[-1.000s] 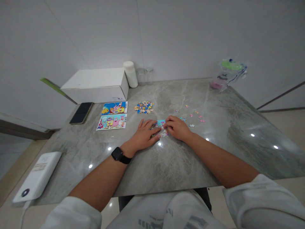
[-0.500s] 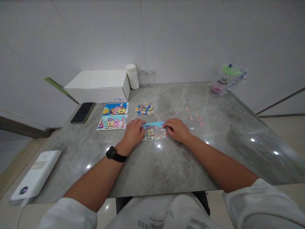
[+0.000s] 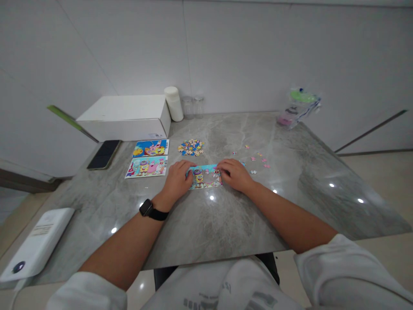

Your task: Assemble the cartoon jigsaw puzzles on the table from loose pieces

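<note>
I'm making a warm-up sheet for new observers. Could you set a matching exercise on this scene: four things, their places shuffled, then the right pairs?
Things
1. Partly assembled puzzle
2. Phone
3. White bottle
4. Clear plastic bag

Places
A. beside two clear glasses
B. at the far right corner of the table
C. between left hand and right hand
D. left of the picture cards

Pairs: 1-C, 2-D, 3-A, 4-B

The marble-look tabletop (image 3: 226, 232) is smooth and polished, showing bright light spots; the box (image 3: 119, 129) looks like smooth matt cardboard, the smartphone (image 3: 105, 154) has a dark glossy screen, the tumblers (image 3: 198, 107) look like clear glass, the bag (image 3: 303, 107) is crinkled transparent plastic, the jigsaw puzzle (image 3: 198, 176) printed card, the sleeve (image 3: 351, 269) soft matt cloth
</note>
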`<move>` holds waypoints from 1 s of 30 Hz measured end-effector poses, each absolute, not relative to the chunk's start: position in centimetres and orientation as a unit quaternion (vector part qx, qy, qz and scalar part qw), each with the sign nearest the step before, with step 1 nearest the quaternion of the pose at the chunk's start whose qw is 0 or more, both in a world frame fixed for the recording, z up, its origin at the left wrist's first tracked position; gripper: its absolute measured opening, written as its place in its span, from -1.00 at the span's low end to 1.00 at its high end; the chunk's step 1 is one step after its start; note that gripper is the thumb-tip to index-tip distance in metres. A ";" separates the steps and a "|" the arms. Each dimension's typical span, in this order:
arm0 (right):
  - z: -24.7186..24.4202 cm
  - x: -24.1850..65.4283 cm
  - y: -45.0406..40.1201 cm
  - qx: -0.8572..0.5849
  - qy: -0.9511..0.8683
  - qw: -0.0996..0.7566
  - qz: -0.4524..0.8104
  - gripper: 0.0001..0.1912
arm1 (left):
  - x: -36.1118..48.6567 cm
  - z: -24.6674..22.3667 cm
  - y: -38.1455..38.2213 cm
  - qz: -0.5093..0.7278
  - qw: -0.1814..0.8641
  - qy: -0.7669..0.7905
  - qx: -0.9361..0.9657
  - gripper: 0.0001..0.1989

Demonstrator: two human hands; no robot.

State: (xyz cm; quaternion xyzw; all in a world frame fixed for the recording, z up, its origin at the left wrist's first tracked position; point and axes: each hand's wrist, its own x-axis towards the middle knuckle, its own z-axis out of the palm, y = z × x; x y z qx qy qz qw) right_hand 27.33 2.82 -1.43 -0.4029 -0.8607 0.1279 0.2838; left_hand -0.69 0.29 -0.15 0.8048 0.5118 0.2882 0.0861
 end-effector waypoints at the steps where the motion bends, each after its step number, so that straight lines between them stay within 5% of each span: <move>1: -1.0 27.3 2.8 -0.409 -0.852 0.300 0.131 -0.71 | -0.7 -0.1 0.3 0.295 0.091 0.507 0.805 -0.74; 8: 5.8 31.9 2.8 -0.521 -0.746 0.408 0.082 -0.76 | -0.5 0.1 0.4 0.345 0.128 0.464 0.806 -0.75; 12: 7.3 37.0 2.9 -0.598 -0.742 0.288 0.092 -0.82 | -0.4 0.2 0.4 0.383 0.134 0.464 0.788 -0.75; 20: 2.4 40.5 4.4 -0.605 -0.771 0.052 0.193 -0.95 | -0.5 -0.2 0.5 0.393 0.144 0.479 0.772 -0.76; 30: 1.5 39.6 4.8 -0.565 -0.793 0.065 0.218 -0.97 | -0.3 0.1 0.3 0.389 0.156 0.482 0.769 -0.75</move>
